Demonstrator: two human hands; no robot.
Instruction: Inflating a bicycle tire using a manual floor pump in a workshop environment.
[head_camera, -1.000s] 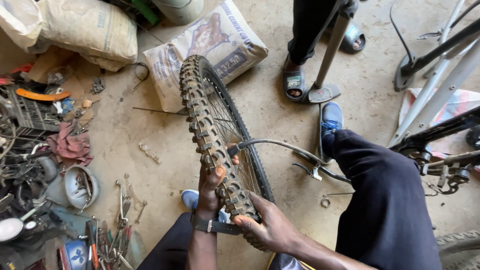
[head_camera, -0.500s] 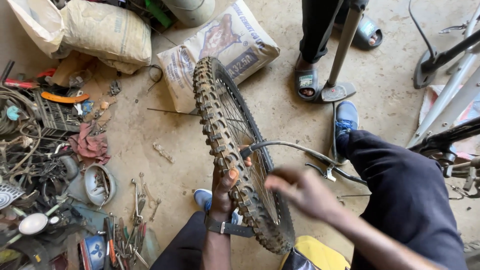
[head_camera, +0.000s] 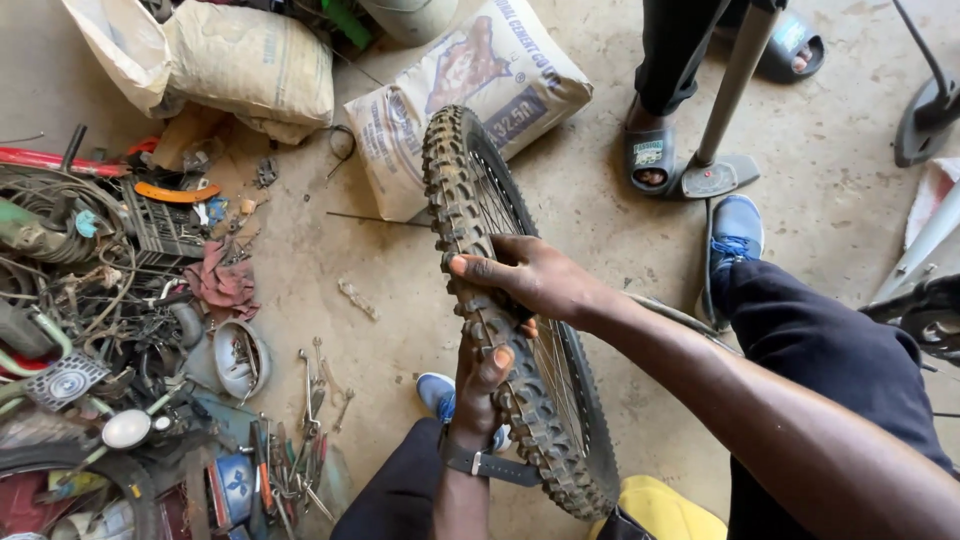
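A bicycle wheel with a knobby, muddy tyre (head_camera: 452, 170) stands upright between my knees, its spokes and rim showing on the right side. My left hand (head_camera: 480, 385), with a watch strap on the wrist, grips the tyre tread from below. My right hand (head_camera: 525, 275) reaches across and clasps the tyre just above the left hand, fingers curled over the tread.
Sacks (head_camera: 470, 95) lie on the concrete floor behind the wheel. A heap of bike parts, cables and spanners (head_camera: 310, 400) fills the left. Another person's sandalled foot (head_camera: 650, 160) stands beside a floor pump (head_camera: 715, 170) at the back right. My blue shoe (head_camera: 735, 230) rests there too.
My right hand left the lower part of the tyre, lifted off, and now grasps it higher up, above the left hand. The view shifted slightly downward.
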